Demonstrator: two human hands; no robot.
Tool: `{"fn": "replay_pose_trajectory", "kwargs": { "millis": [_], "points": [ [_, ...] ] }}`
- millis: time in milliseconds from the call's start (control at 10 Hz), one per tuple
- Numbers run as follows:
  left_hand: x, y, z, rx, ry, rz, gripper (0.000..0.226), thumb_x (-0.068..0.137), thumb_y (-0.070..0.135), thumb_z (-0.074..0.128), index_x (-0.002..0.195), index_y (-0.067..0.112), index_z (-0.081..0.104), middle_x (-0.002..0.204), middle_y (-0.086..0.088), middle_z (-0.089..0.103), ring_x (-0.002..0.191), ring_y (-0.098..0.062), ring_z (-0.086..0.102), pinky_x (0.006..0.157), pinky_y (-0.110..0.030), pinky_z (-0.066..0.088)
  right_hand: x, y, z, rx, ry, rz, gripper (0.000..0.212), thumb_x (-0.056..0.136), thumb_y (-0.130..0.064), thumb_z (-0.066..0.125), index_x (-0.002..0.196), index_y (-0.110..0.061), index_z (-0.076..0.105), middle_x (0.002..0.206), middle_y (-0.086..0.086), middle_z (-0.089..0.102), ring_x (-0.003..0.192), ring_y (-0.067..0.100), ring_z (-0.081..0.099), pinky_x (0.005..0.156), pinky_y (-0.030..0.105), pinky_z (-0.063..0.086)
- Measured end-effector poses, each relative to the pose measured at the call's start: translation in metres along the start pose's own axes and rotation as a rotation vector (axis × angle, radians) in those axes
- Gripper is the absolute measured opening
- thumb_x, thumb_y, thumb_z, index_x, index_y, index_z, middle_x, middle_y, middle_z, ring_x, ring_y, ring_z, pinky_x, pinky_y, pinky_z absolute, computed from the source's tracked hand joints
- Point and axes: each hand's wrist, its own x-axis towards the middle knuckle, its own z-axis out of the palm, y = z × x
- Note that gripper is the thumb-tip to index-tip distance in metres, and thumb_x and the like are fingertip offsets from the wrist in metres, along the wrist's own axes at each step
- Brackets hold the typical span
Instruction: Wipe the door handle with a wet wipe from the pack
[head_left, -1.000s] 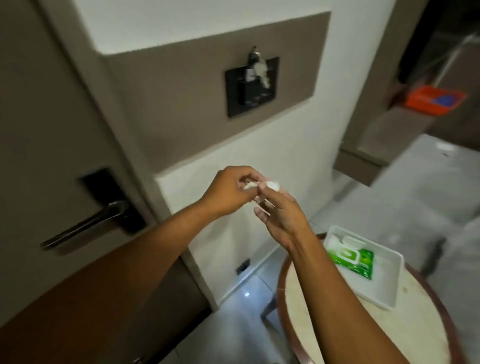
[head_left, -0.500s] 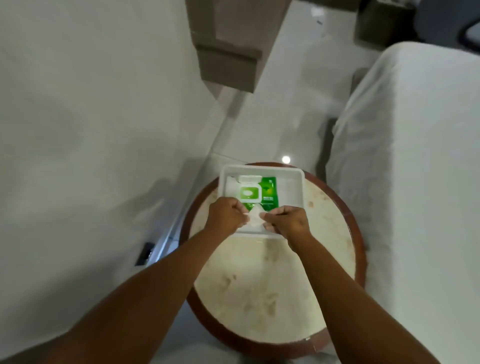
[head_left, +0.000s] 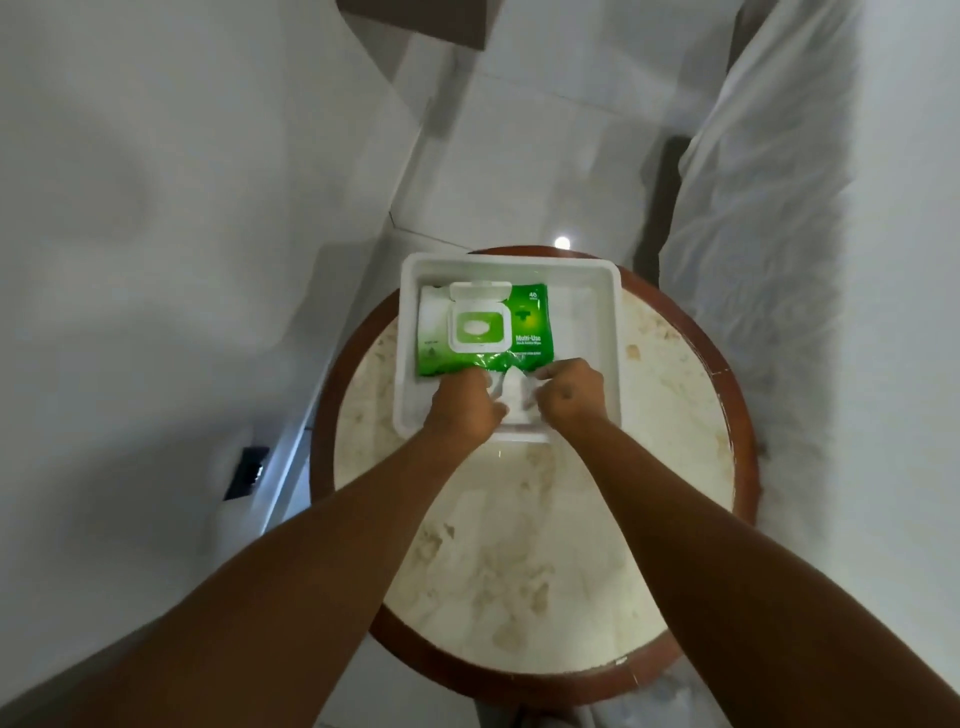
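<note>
Nearest the camera, two bare forearms are seen reaching forward over a round bench (head_left: 519, 571) with a pale mottled top and a reddish-brown rim. At their ends, the left hand (head_left: 465, 402) and the right hand (head_left: 571, 395) are brought close together over the near part of a white tray (head_left: 613, 332), and a crumpled white wet wipe (head_left: 511, 387) is held between them. The fingers of both hands are curled shut on the wipe, the left hand gripping its left edge and the right hand its right edge; it is judged that it is pinched from both sides so that it can be bunched or laid down in the tray. Whether the wipe already rests on the tray floor cannot be told. Just beyond the hands, toward 12 o'clock, a green pack (head_left: 485, 330) of wipes lies flat in the left part of the tray, with its white flip lid (head_left: 478, 292) standing open, probably left so for ready access. The tray seems placed to keep pack and damp wipe off the bench top. At 3 o'clock a white bed (head_left: 779, 234) is seen beside the bench; at 9 o'clock a white wall (head_left: 156, 234) rises. The door handle is not in view.
</note>
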Motion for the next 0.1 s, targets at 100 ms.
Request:
{"fn": "replay_pose_trajectory", "kwargs": {
  "millis": [100],
  "points": [
    [-0.0256, 0.0017, -0.0173, 0.044, -0.046, 0.059, 0.060, 0.084, 0.027, 0.079, 0.135, 0.006, 0.054, 0.133, -0.014, 0.060, 0.124, -0.032, 0.058, 0.101, -0.036, 0.047, -0.0303, -0.0221, -0.0114, -0.049, -0.011, -0.057, 0.026, 0.086, 0.001, 0.063, 0.111, -0.003, 0.069, 0.113, 0.020, 0.069, 0.097, 0.036, 0.068, 0.089, 0.040, 0.056]
  ]
}}
